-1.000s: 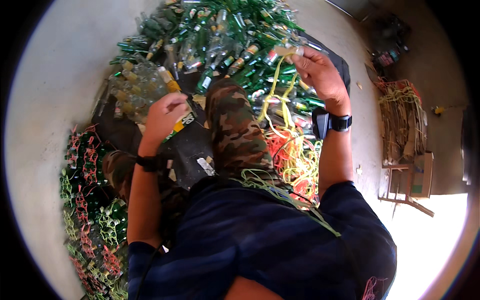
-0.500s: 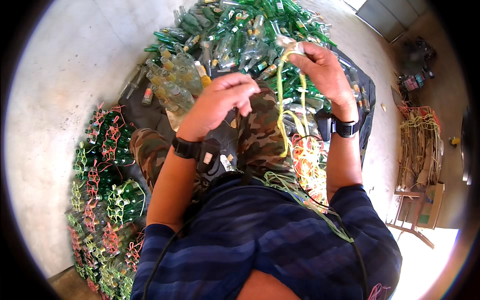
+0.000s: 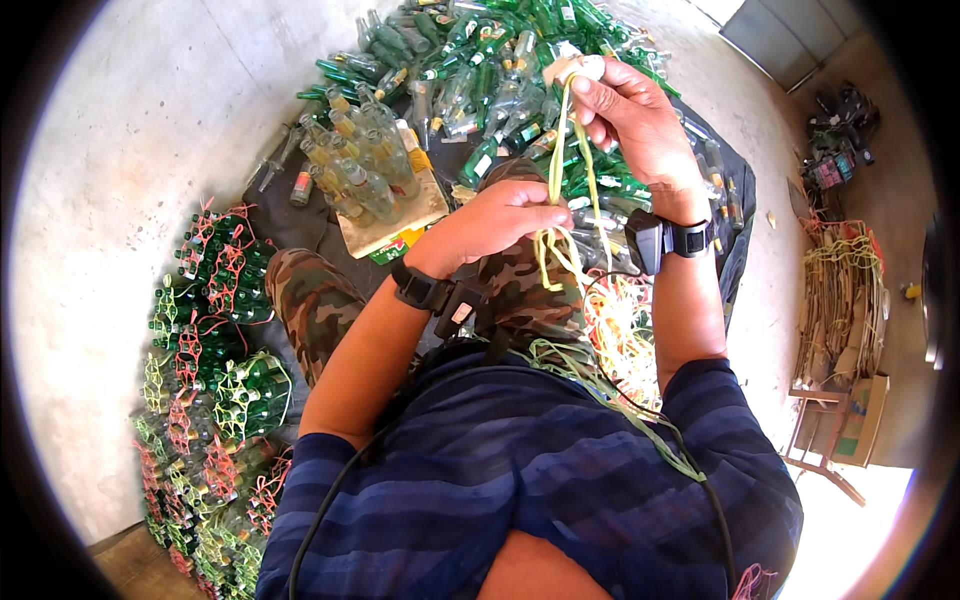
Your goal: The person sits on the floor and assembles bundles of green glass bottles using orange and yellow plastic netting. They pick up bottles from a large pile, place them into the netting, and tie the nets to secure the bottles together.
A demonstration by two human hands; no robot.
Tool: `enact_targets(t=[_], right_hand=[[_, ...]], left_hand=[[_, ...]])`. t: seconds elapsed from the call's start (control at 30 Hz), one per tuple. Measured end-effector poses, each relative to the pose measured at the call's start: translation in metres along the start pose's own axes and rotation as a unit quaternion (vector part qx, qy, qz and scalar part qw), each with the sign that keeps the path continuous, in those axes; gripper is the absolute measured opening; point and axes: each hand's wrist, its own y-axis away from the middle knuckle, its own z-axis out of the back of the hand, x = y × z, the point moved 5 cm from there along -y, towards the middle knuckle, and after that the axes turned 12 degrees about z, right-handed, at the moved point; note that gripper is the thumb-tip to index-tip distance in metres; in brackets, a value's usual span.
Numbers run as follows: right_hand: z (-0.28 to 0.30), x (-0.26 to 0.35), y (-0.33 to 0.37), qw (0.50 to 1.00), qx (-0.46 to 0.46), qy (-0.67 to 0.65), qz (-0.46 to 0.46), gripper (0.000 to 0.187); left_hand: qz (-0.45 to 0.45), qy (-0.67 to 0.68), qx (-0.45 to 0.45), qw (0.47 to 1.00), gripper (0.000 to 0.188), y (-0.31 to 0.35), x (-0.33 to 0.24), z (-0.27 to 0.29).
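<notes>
A loop of yellow plastic cord (image 3: 556, 165) hangs between my two hands in front of my knee. My right hand (image 3: 645, 125), raised higher, pinches the top of the loop; pale wrapping (image 3: 572, 69) shows at its fingertips. Lower down, my left hand (image 3: 495, 222) is closed on the cord, thumb against fingers, with loose ends dangling below. Left of it, a group of clear glass bottles (image 3: 368, 175) stands upright on a small board (image 3: 425, 207) laid over a coloured box (image 3: 393, 248). Under my right forearm lies a tangle of orange and yellow cords (image 3: 622, 320).
Ahead lies a big heap of green and clear bottles (image 3: 470, 70) on a dark sheet (image 3: 735, 175). Bottles bundled in red and yellow cord (image 3: 215, 280) line the left side. Tied flattened cardboard (image 3: 838, 300) rests on a wooden chair (image 3: 815, 425) at right. Green cords (image 3: 570, 358) lie across my lap.
My left hand has moved right and down from beside the cord and now grips it. My right hand has risen slightly with the loop. More of the board and box shows.
</notes>
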Motion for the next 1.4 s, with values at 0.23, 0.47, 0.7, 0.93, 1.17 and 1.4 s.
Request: enact_targets(t=[0.23, 0.47, 0.7, 0.93, 1.17, 1.4], right_hand=[[0.063, -0.044, 0.001, 0.904, -0.042, 0.425, 0.000, 0.026], [0.136, -0.166, 0.074, 0.910, -0.050, 0.376, -0.167, 0.029], [0.291, -0.278, 0.170, 0.863, -0.245, 0.287, -0.335, 0.025], [0.409, -0.229, 0.191, 0.755, -0.397, 0.504, -0.136, 0.038], [0.268, -0.138, 0.150, 0.776, -0.262, 0.570, -0.068, 0.047], [0.036, -0.083, 0.137, 0.983, -0.037, 0.101, -0.152, 0.024]], left_hand=[[-0.013, 0.163, -0.050, 0.985, 0.031, 0.041, -0.036, 0.046], [-0.172, 0.346, -0.134, 0.913, 0.030, 0.093, -0.071, 0.111], [-0.416, 0.393, -0.141, 0.808, 0.032, 0.177, -0.091, 0.195], [-0.466, 0.289, -0.226, 0.805, 0.037, 0.227, -0.110, 0.218], [-0.418, 0.260, -0.342, 0.800, 0.042, 0.207, -0.106, 0.200], [-0.401, 0.282, -0.247, 0.836, 0.041, 0.188, -0.094, 0.197]])
